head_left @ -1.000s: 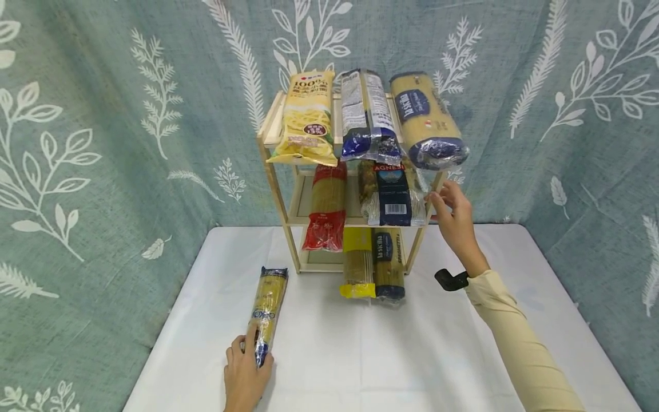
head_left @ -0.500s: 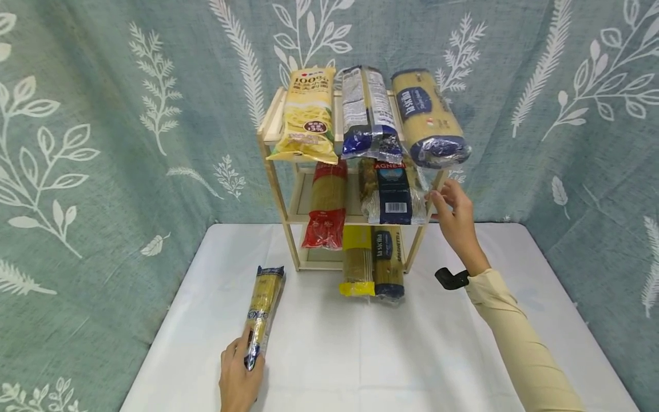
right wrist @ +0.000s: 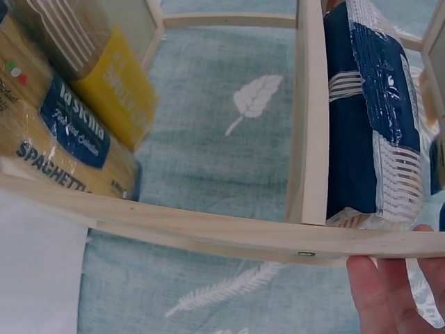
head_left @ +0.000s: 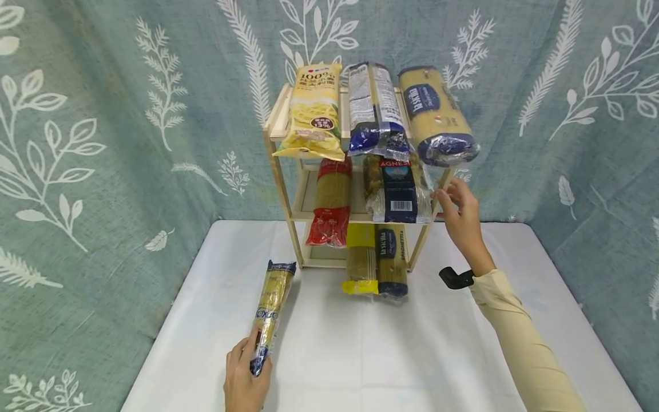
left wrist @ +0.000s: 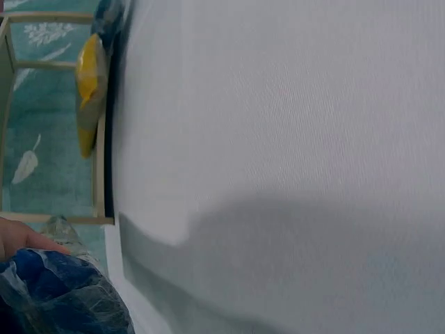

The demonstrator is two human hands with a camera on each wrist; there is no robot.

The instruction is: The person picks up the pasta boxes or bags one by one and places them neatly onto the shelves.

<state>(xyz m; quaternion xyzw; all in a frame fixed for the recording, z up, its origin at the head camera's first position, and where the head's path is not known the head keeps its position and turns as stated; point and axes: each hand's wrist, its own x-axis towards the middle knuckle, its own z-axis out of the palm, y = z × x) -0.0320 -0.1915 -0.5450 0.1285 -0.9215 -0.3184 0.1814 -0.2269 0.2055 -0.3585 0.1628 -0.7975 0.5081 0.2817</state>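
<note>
My left hand (head_left: 247, 375) grips the near end of a long clear spaghetti packet (head_left: 273, 294) with dark blue ends, at the left front of the white table. Its far end tilts up, and a shadow falls to its right. In the left wrist view the crumpled blue end (left wrist: 59, 289) of the packet shows beside a finger (left wrist: 31, 236). My right hand (head_left: 461, 214) holds the right front post of a wooden rack (head_left: 283, 186) at middle-shelf height. In the right wrist view its fingertips (right wrist: 365, 278) lie against the wooden post (right wrist: 229, 233).
On the top shelf lie a yellow noodle bag (head_left: 315, 111), a blue-and-white bag (head_left: 377, 111) and a La Sicilia pack (head_left: 437, 117). Below are a red-ended pack (head_left: 331, 200), an Agnesi bag (head_left: 399, 191), a yellow-ended pack (head_left: 361, 257) and spaghetti (head_left: 392, 260). Patterned curtains surround the table (head_left: 329, 355).
The left hand takes a firmer grip on the spaghetti packet and raises it off the table, shifting it slightly right. The right hand stays on the rack post. The head view shifts slightly.
</note>
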